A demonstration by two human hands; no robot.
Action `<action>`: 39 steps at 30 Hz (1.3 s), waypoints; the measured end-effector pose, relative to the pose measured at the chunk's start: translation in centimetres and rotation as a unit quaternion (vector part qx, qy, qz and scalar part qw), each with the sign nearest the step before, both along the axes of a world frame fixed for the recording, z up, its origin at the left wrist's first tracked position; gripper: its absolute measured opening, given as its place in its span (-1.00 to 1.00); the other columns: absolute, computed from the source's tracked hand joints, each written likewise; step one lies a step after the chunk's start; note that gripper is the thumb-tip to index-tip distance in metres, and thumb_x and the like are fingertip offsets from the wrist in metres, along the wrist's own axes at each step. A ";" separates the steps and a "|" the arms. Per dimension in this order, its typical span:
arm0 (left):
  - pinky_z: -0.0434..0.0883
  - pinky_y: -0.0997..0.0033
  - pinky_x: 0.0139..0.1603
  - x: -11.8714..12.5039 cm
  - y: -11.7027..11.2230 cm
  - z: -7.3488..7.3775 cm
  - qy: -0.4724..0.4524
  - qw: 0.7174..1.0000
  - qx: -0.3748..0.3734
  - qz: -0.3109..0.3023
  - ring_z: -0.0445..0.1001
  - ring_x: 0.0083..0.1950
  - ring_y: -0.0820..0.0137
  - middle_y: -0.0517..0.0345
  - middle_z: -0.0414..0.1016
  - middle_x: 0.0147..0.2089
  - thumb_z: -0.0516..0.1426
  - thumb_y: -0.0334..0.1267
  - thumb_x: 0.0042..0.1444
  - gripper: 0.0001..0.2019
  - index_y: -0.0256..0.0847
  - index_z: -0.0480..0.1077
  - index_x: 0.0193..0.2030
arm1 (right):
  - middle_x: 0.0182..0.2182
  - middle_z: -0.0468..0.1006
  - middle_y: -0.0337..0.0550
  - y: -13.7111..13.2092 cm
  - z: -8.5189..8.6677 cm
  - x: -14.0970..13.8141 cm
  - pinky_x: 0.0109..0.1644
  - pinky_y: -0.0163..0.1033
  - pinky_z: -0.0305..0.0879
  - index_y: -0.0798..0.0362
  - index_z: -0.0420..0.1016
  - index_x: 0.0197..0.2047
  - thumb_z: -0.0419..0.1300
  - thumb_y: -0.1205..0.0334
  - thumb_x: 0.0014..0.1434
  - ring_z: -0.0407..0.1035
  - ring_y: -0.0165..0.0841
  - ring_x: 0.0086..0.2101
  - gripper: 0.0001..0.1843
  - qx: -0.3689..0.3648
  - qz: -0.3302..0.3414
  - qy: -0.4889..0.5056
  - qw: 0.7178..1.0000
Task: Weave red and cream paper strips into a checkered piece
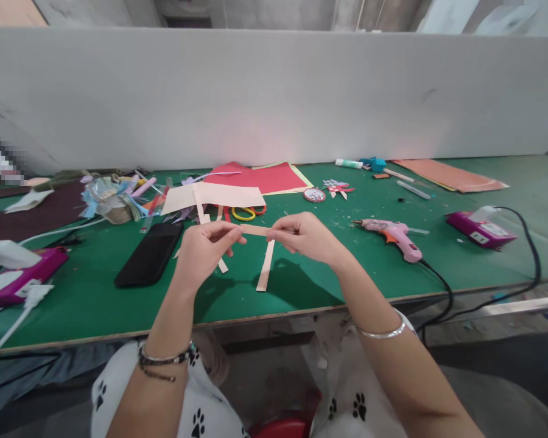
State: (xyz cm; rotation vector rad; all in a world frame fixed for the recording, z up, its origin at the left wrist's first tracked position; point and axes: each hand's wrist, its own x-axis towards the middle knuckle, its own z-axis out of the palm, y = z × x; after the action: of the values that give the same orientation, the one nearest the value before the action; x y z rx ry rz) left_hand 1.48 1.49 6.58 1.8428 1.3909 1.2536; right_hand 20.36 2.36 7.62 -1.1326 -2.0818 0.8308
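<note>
Between my two hands a narrow peach paper strip (256,230) is stretched level above the green table. My left hand (206,246) pinches its left end between thumb and fingers. The right end is pinched by my right hand (305,236). Below, another pale paper strip (265,267) lies on the table near my right fingertips. Beyond my left hand, more pale strips (200,204) lie by a larger cream paper sheet (228,194). Scissors with yellow and red handles (243,214) lie just past the held strip, their blades out of sight.
A black phone (150,255) lies left of my hands. To the right are a pink glue gun (393,236) with its cable and a purple power socket (479,228). Red paper (274,178), a glue stick (348,163) and craft scraps (112,198) lie farther back, before a white partition (274,97).
</note>
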 end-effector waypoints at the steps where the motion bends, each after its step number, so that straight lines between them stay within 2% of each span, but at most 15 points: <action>1: 0.26 0.62 -0.64 0.0 0.0 0.0 0.002 1.000 0.001 0.002 0.26 -0.67 0.58 0.24 0.49 -0.58 0.11 -0.23 -0.07 -0.85 -0.23 0.45 -0.49 | -0.78 0.16 -0.40 0.0 0.0 0.0 -0.60 -0.43 -0.03 0.15 0.43 -0.48 0.05 0.18 0.08 0.03 -0.60 -0.72 -0.75 0.000 0.001 0.001 1.000; 13: 0.28 0.60 -0.61 -0.2 0.3 -0.3 0.005 1.000 0.021 0.018 0.30 -0.66 0.56 0.23 0.48 -0.57 0.10 -0.23 -0.06 -0.85 -0.23 0.43 -0.50 | -0.79 0.18 -0.40 0.3 -0.3 0.2 -0.57 -0.42 -0.03 0.15 0.43 -0.48 0.05 0.15 0.08 0.04 -0.60 -0.71 -0.73 -0.001 -0.003 -0.003 1.000; 21: 0.23 0.62 -0.64 -0.4 1.0 -0.7 0.003 0.998 0.039 0.056 0.27 -0.67 0.58 0.26 0.42 -0.61 0.07 -0.26 -0.07 -0.88 -0.21 0.36 -0.53 | -0.79 0.21 -0.41 0.8 -0.5 0.8 -0.60 -0.43 -0.02 0.15 0.43 -0.48 0.06 0.16 0.06 0.03 -0.62 -0.75 -0.75 -0.018 -0.030 0.011 0.999; 26: 0.24 0.63 -0.63 -0.7 1.3 -1.1 -0.002 0.997 0.044 0.059 0.26 -0.67 0.60 0.27 0.40 -0.61 0.07 -0.26 -0.07 -0.88 -0.21 0.35 -0.54 | -0.79 0.26 -0.40 1.1 -0.6 1.2 -0.65 -0.43 -0.04 0.14 0.39 -0.52 0.08 0.17 0.03 0.04 -0.63 -0.76 -0.78 -0.043 -0.060 0.025 0.997; 31: 0.26 0.64 -0.62 -0.8 1.8 -1.7 -0.018 0.997 0.052 0.056 0.25 -0.67 0.60 0.27 0.41 -0.60 0.08 -0.25 -0.07 -0.88 -0.22 0.37 -0.52 | -0.75 0.32 -0.37 1.7 -1.0 1.6 -0.65 -0.43 0.03 0.12 0.32 -0.57 0.13 0.18 -0.02 0.09 -0.61 -0.75 -0.79 -0.065 -0.100 0.075 0.990; 39: 0.25 0.64 -0.62 -1.2 2.1 -1.8 -0.050 0.995 0.048 0.073 0.23 -0.67 0.61 0.26 0.42 -0.57 0.09 -0.25 -0.07 -0.88 -0.23 0.39 -0.50 | -0.66 0.43 -0.29 2.4 -1.4 2.2 -0.59 -0.40 0.12 0.11 0.31 -0.60 0.17 0.21 -0.09 0.17 -0.59 -0.71 -0.82 -0.071 -0.161 0.186 0.967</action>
State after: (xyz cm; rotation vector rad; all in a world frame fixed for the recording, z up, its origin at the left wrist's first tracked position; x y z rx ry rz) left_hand 0.28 3.59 4.77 1.7408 1.4558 1.4897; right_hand 22.56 4.73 6.18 -1.2385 -1.5043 0.9573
